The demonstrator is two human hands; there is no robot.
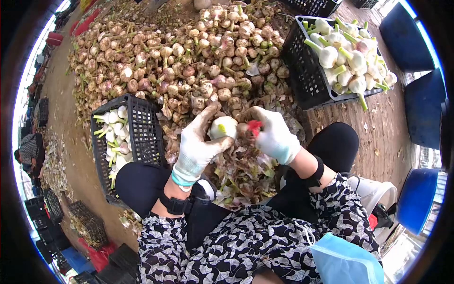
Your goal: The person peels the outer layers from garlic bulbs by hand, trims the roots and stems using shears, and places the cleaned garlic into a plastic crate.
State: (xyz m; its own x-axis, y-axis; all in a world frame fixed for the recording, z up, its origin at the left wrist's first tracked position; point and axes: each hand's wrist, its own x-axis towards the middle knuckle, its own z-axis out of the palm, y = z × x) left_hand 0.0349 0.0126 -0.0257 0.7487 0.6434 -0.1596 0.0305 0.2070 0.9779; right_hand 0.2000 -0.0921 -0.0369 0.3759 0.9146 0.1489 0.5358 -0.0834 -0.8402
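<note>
In front of my knees, my left hand (195,144), in a soiled white glove, has its fingers and thumb curled round a peeled white garlic bulb (224,128). The bulb's cut green stem end faces up toward me. My right hand (275,137), gloved alike, is closed at the bulb's right side. A small bright red thing (255,127) shows between its thumb and fingers; its kind cannot be made out. Beneath both hands lie loose garlic skins (243,175), and beyond them spreads a big heap of unpeeled, earthy garlic (189,61).
A black crate (307,71) heaped with cleaned garlic stands tilted at the right. Another black crate (144,130) of cleaned garlic is at my left knee. Blue tubs (418,199) and a white bucket (371,191) stand on the right. Another person (32,154) bends at far left.
</note>
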